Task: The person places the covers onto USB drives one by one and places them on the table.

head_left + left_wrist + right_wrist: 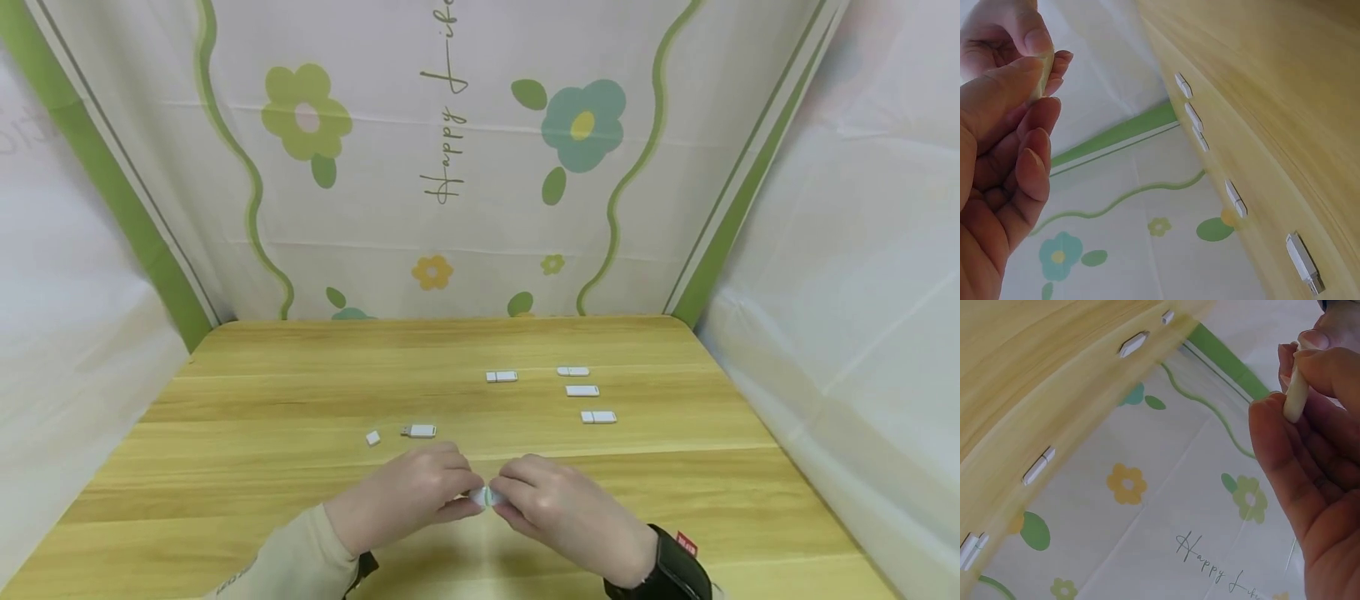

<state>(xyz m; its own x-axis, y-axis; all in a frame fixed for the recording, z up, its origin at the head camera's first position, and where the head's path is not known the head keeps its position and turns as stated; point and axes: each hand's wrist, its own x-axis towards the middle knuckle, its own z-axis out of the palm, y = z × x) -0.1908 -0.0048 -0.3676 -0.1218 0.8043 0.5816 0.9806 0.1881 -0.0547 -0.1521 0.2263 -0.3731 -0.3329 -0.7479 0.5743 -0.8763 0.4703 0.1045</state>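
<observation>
Both hands meet over the near part of the table, fingertip to fingertip, on a small white USB flash drive [487,497]. My left hand [420,492] pinches one end of it between thumb and fingers. The other end is pinched by my right hand [555,508]. In the right wrist view a pale rounded end of the drive [1296,400] sticks out past the thumb; fingers hide much of the rest. Beyond the left hand lies an uncapped USB flash drive [422,431], its metal plug pointing left toward a loose white cap [372,437].
Further back lies a white USB flash drive [502,377]. To its right are a round-ended drive [573,372], another drive [582,391] and a capped drive [598,417]. A printed curtain [480,233] hangs behind the wooden table [262,467], with white cloth at both sides.
</observation>
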